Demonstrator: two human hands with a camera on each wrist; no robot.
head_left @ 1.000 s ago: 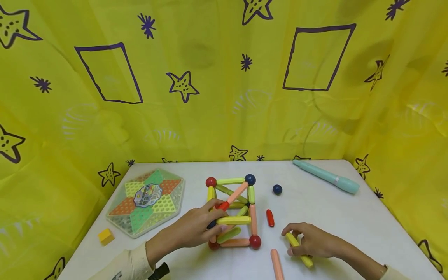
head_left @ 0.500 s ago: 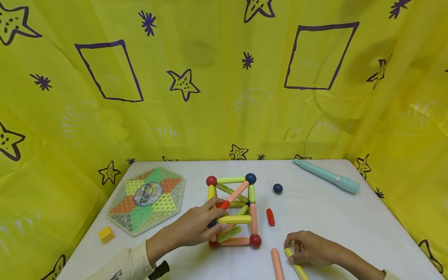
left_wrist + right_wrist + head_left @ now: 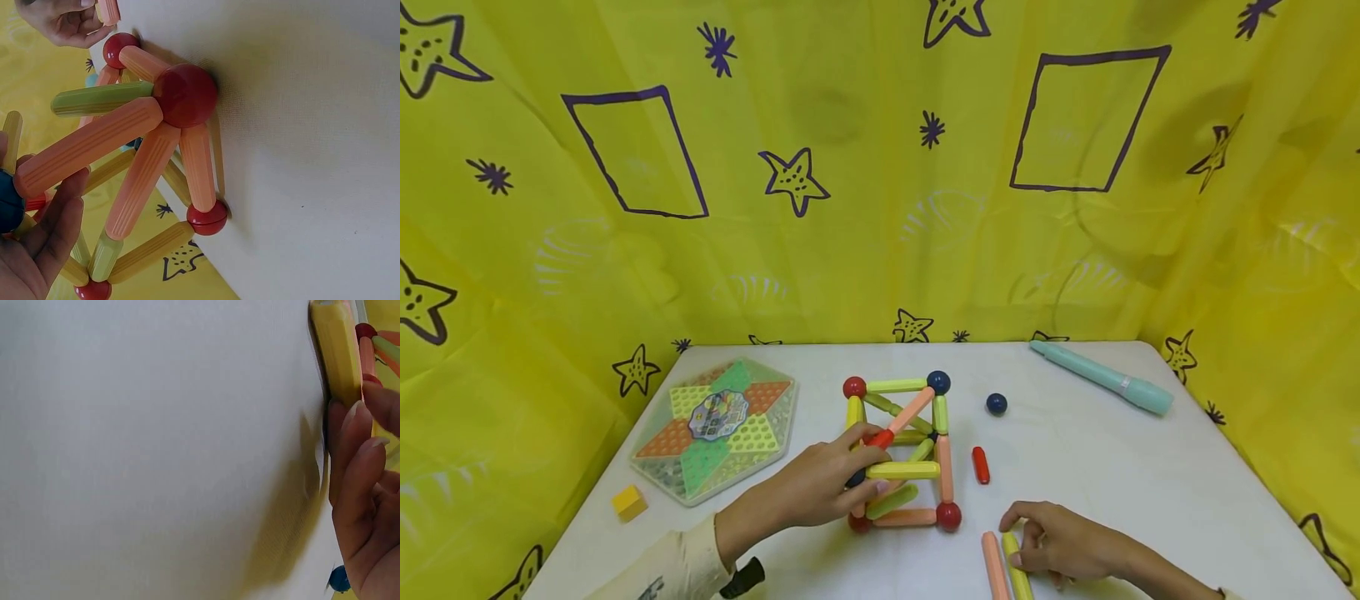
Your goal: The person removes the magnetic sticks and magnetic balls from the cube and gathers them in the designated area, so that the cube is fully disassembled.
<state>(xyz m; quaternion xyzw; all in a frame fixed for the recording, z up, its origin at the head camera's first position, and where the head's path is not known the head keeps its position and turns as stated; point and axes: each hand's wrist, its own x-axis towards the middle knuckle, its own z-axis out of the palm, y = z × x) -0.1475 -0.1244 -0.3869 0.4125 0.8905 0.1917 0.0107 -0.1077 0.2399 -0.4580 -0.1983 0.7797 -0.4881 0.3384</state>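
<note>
Steadying the frame of rods and balls (image 3: 898, 454) near the middle of the white table (image 3: 1112, 467), the person's left hand (image 3: 823, 487) is curling its fingers round the near upper corner, where a dark blue ball (image 3: 854, 478) joins a yellow rod (image 3: 902, 471) and a red-tipped slanting rod (image 3: 898, 421). That grip seems to be keeping the frame from tipping or sliding, since it is standing only on its red balls (image 3: 185, 94), which are touching the table in the left wrist view.

The right hand (image 3: 1060, 546) is lying low at the near edge, fingertips (image 3: 353, 425) pressed against a loose yellow stick (image 3: 1017, 571) that is lying flat just beside a loose orange stick (image 3: 994, 571). The fingers are bent over the stick, though whether they are pinching it or only pushing on it cannot be told, because the wrist view is cropping most of the hand.

Spare pieces are lying within reach on the right of the frame: a short red stick (image 3: 980, 465) close by and a dark blue loose ball (image 3: 996, 404) farther back. A teal pen-like tool (image 3: 1101, 379) is resting near the far right corner. A hexagonal game board (image 3: 715, 429) and a small yellow block (image 3: 628, 503) are sitting on the left, well apart from both hands.
</note>
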